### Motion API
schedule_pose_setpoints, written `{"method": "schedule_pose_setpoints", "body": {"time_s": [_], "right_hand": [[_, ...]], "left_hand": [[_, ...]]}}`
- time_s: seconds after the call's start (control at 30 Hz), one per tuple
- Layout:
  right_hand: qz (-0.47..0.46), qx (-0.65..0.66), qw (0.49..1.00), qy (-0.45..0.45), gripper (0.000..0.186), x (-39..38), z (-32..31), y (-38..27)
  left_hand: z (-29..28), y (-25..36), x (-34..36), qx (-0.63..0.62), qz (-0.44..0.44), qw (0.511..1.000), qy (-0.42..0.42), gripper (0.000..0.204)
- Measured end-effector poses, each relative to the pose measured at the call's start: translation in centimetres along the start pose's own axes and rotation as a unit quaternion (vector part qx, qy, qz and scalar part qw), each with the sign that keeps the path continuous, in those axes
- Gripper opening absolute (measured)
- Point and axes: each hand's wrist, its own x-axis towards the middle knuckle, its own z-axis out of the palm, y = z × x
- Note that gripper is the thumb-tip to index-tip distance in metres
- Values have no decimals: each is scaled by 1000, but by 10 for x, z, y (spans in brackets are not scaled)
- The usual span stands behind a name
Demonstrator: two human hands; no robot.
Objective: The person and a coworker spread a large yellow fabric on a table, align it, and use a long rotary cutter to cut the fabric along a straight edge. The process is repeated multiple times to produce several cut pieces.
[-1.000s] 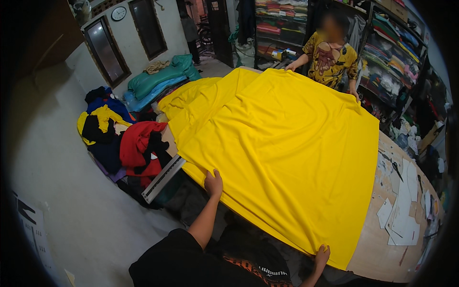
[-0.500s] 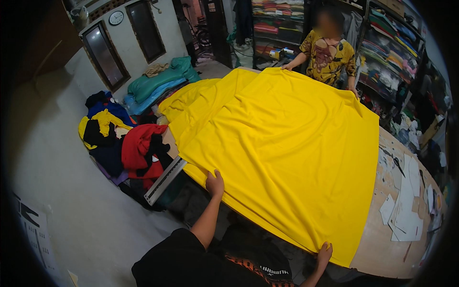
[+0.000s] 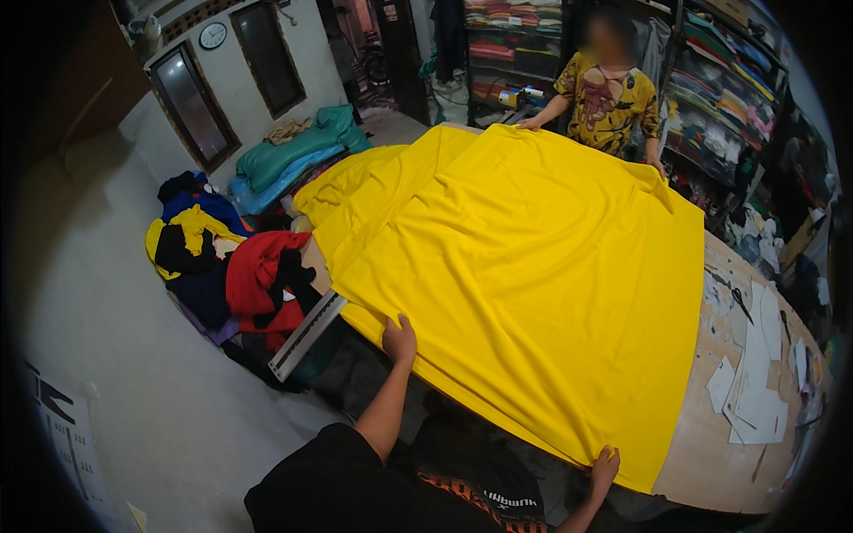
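Note:
A large sheet of yellow fabric (image 3: 524, 275) lies rumpled over the wooden table (image 3: 746, 462), with looser folds toward the back left. My left hand (image 3: 398, 336) pinches its near edge left of centre; my right hand (image 3: 604, 466) grips the same edge near the lower right corner. Across the table a person in a patterned yellow top (image 3: 604, 107) holds the far edge with both hands. A metal rail (image 3: 305, 338) sticks out from under the fabric at the left.
Piled garments (image 3: 267, 284) and bagged bundles (image 3: 298, 155) lie to the left. White paper pattern pieces (image 3: 753, 391) and black scissors (image 3: 742, 306) are on the table's right part. Shelves of folded cloth (image 3: 720, 107) line the back; a door stands at the rear.
My right hand and the fabric's near right corner have shifted slightly up and right. The other person's hands and the far edge have moved a little, mostly leftward in the picture.

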Motion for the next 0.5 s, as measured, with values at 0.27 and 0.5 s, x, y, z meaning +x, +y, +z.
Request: {"method": "schedule_pose_setpoints", "body": {"time_s": [0.27, 0.5], "right_hand": [[1, -20, 1000, 7, 59, -7, -1, -9], [8, 5, 1000, -6, 59, -5, -2, -7]], "left_hand": [[1, -2, -1, -13, -14, 1000, -11, 41], [-2, 1, -2, -4, -4, 1000, -10, 40]]}}
